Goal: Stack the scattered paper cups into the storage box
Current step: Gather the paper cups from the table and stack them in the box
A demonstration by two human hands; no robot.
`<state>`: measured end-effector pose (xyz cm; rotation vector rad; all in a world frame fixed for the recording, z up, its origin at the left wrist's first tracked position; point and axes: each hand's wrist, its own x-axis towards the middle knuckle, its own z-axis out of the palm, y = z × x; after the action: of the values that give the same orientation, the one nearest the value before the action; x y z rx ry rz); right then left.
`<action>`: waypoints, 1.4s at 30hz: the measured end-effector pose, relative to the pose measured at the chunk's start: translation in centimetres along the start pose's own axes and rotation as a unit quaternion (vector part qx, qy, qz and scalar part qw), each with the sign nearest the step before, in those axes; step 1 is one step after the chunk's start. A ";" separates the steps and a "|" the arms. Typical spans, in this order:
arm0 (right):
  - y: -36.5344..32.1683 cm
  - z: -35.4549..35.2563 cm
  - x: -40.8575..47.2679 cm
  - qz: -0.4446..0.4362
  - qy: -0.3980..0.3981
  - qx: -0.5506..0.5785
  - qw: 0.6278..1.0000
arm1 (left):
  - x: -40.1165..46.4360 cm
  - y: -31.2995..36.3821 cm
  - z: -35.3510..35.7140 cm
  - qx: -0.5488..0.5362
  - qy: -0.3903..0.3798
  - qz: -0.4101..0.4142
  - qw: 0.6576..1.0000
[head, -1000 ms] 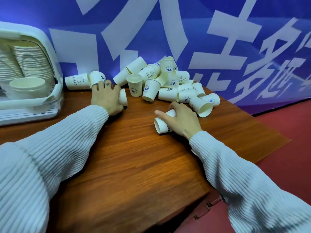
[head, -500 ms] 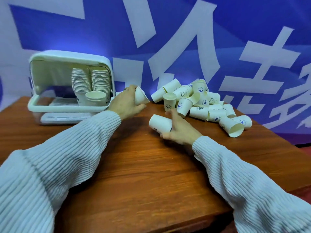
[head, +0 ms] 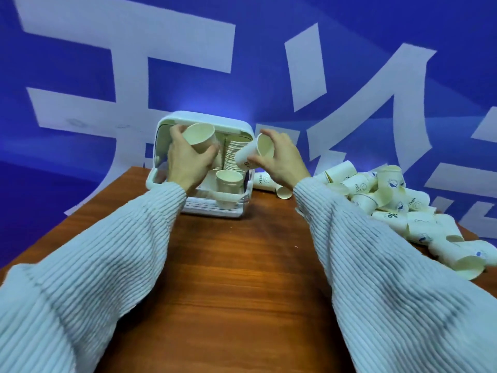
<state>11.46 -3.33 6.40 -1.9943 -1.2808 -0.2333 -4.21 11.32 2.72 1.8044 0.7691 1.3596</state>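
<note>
Two hands up at the storage box [head: 172, 125] mouth, one paper cup each. Left hand [head: 188, 162] wraps a cup [head: 200, 137], mouth toward camera. Right hand [head: 279, 160] pinches a tilted cup [head: 251, 153] by the rim, base pointing into the box. Inside: two tall nested stacks [head: 232, 154], partly hidden, plus one upright cup [head: 228, 181] in front. Loose pile [head: 398, 205] at right on the bench [head: 242, 278], too jumbled to count; two more cups [head: 271, 183] lie beside the box. Pile reaches the bench's right edge. Bare wood between the sleeves.
</note>
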 end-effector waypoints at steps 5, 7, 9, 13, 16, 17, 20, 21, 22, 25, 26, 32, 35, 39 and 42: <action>-0.7 2.6 3.9 -0.062 -0.121 -0.094 0.986 | 1.9 -1.2 -0.7 -0.007 0.025 0.012 1.000; -0.7 3.4 4.8 -0.072 -0.178 -0.136 0.972 | 2.3 -1.5 -0.7 -0.012 0.031 0.019 0.999; -0.4 4.6 5.2 -0.075 -0.235 -0.173 0.954 | 2.5 -2.0 -0.5 -0.009 0.032 0.022 0.999; 1.3 8.3 4.3 -0.032 -0.321 -0.186 0.928 | 2.1 -3.1 -0.2 0.004 0.016 0.014 1.000; 2.6 9.2 3.3 -0.027 -0.285 -0.149 0.947 | 1.9 -2.9 0.3 0.021 -0.009 0.035 0.999; 2.8 9.0 3.1 -0.033 -0.267 -0.119 0.956 | 1.8 -2.7 0.7 0.025 -0.019 0.040 0.999; 3.1 8.0 2.1 -0.039 -0.185 -0.011 0.982 | 1.9 -1.9 2.0 0.014 -0.037 0.061 0.997; 3.2 7.8 1.7 -0.038 -0.151 0.013 0.988 | 2.0 -1.7 2.5 0.018 -0.045 0.068 0.997; 3.4 7.6 1.3 -0.033 -0.121 0.029 0.992 | 2.0 -1.5 3.0 0.030 -0.057 0.072 0.995; 4.5 6.7 0.2 -0.014 -0.061 0.064 0.996 | 1.7 -1.8 4.9 0.088 -0.132 0.069 0.985; 5.1 6.2 -0.2 -0.008 -0.046 0.075 0.996 | 1.4 -2.1 5.4 0.129 -0.162 0.064 0.976; 9.9 3.9 -2.0 0.073 0.015 0.077 0.994 | -0.4 -3.7 6.5 0.439 -0.232 0.110 0.861; 12.6 3.2 -2.1 0.137 0.061 0.082 0.985 | -0.9 -2.7 7.8 0.373 -0.126 0.251 0.884; 15.6 3.6 -1.5 0.203 0.090 0.093 0.971 | -2.4 -0.7 11.9 0.251 -0.186 0.369 0.876; 17.2 4.4 -0.7 0.225 0.092 0.131 0.961 | -4.2 -0.2 16.0 0.246 -0.301 0.289 0.875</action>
<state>24.62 -4.82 -5.43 -1.9202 -0.6759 -0.0237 10.11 4.81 -2.33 2.8358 0.2332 0.8491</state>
